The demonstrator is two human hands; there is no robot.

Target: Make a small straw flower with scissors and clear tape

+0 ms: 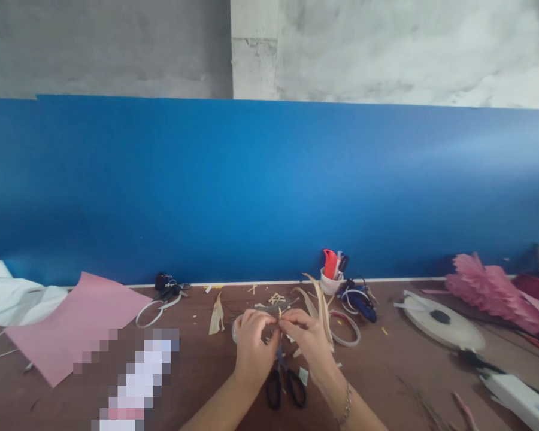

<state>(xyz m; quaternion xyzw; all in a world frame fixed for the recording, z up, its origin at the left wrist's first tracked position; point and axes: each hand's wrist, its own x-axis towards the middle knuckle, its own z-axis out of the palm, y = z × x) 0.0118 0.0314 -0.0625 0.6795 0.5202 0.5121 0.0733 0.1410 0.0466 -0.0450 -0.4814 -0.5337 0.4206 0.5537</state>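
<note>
My left hand (254,335) and my right hand (309,341) meet over the middle of the table, fingertips pinched together. Between them a small yellowish strip (280,312) sticks up; its exact kind is too small to make out. Below the fingers lie scissors (287,386) with black handles, their blades partly hidden by my hands. Long dry husk-like strips (324,314) stand up beside my right hand. Another dry husk piece (216,315) lies left of my left hand. Small pale scraps (276,298) are scattered behind my fingers.
A white cup (331,283) with a red-handled tool and pens stands at the back, near a tape roll (347,329). Pink paper (78,323) and keys (169,290) are on the left. To the right lie a round white device (458,329), pink crepe paper (498,293) and a power strip (518,398).
</note>
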